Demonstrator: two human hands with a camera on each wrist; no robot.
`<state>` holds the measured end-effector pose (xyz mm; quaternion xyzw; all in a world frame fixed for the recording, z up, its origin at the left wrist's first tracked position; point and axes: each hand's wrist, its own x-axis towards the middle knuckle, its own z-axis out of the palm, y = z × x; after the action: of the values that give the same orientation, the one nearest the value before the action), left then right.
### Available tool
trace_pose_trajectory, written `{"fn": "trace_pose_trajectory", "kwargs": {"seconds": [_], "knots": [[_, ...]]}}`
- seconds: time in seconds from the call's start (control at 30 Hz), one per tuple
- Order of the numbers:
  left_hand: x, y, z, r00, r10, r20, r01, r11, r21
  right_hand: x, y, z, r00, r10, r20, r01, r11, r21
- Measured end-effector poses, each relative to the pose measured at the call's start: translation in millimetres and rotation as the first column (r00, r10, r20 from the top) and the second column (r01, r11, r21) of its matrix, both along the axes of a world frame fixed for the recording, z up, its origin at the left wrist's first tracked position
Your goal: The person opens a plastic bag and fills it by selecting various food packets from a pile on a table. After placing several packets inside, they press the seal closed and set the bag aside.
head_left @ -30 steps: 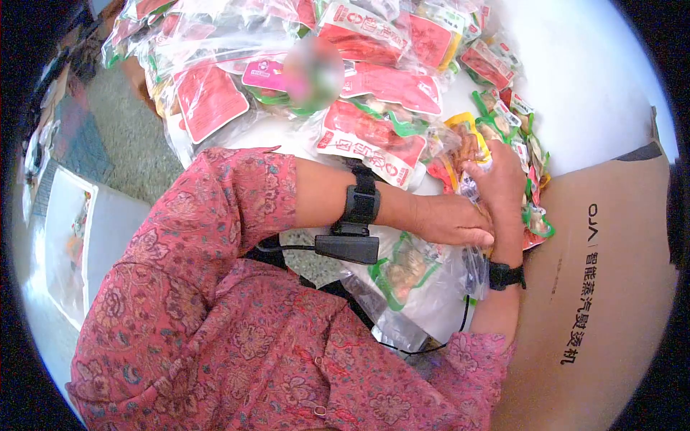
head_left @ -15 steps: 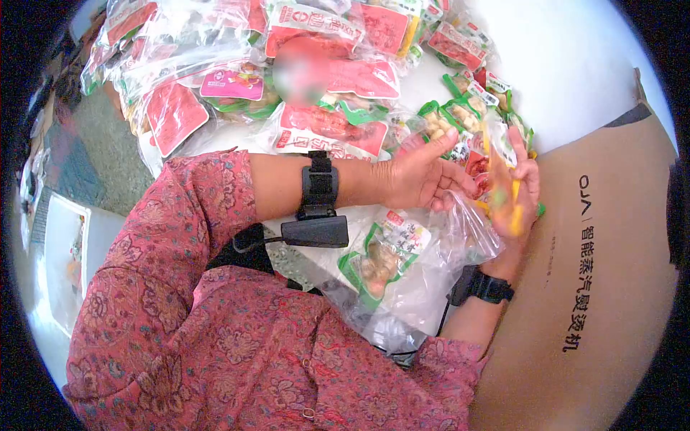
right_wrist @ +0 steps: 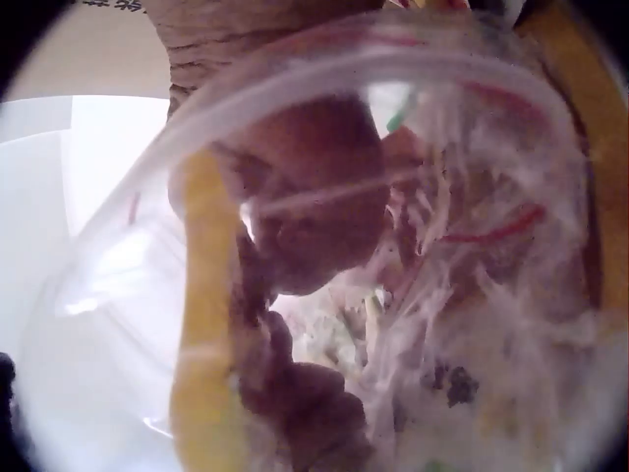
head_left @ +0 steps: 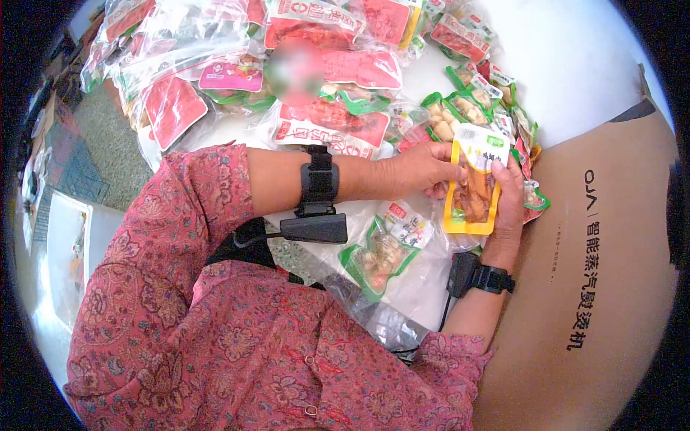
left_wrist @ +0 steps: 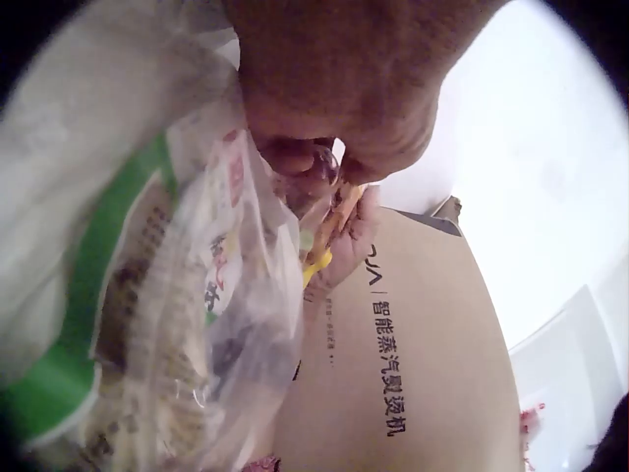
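A yellow-edged clear-front food packet [head_left: 472,188], with brown pieces inside, is held upright between both hands. My left hand [head_left: 420,171] pinches its left edge, thumb in front. On the other side my right hand [head_left: 512,192] grips the right edge, with the thumb on the front. Below the packet lies a clear plastic bag [head_left: 440,233]; in the right wrist view the clear bag [right_wrist: 491,334] crosses in front of the right hand. A green-edged packet [head_left: 382,251] with pale pieces lies below my left forearm, and fills the left side of the left wrist view.
Several red-labelled bags [head_left: 330,126] are heaped along the far side. Beyond the hands lie several small green-edged packets [head_left: 471,108]. A large cardboard box [head_left: 575,287] with printed writing stands close at the right. A pink label [head_left: 231,77] shows among the bags.
The right hand has lifted the yellow-edged packet from among the small packets and turned its front to view. The left hand has moved off the right wrist and now pinches the packet's edge.
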<state>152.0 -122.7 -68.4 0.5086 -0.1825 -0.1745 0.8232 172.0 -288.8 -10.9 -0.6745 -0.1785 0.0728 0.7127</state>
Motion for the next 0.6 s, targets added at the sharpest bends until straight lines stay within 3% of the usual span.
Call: {"fn": "trace_pose_trajectory", "kwargs": {"seconds": [0.1, 0.17, 0.6], "knots": [[0, 0, 0, 0.999, -0.032, -0.003, 0.032, 0.999, 0.005, 0, 1, -2, 0.998, -0.032, -0.055, 0.035, 0.998, 0.052], [2, 1, -1, 0.999, -0.053, -0.002, 0.053, 0.999, 0.006, 5, -5, -6, 0.985, -0.131, -0.117, 0.142, 0.985, 0.096], [-3, 5, 9, 0.996, -0.088, 0.010, 0.087, 0.993, 0.079, 3, -8, -11, 0.965, -0.108, -0.238, 0.160, 0.964, 0.212]]}}
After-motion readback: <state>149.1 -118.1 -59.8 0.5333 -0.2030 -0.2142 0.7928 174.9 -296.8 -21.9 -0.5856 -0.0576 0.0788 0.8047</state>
